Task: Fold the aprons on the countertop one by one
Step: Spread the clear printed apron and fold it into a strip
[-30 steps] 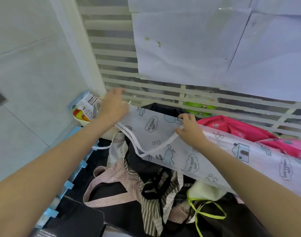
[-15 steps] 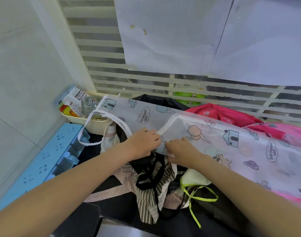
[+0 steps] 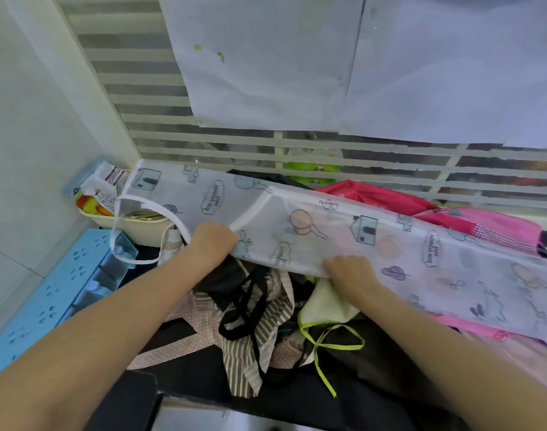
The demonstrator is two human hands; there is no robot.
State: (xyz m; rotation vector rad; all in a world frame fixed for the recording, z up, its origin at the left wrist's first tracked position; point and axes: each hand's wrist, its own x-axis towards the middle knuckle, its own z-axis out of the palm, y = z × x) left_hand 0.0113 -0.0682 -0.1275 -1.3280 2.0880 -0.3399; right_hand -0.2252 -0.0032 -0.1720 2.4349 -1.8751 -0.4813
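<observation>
Hands are gripping a white cartoon-print apron (image 3: 343, 231) stretched over heaped aprons (image 3: 253, 309) on the countertop: left hand (image 3: 211, 242) is clutching its strap edge, right hand (image 3: 350, 272) is pinching its near edge.

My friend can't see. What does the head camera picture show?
Two hands, left and right, grip the near edge of a white cartoon-print apron stretched across a pile of other aprons on a dark counter. Its white strap dangles left, near a blue rack.
</observation>
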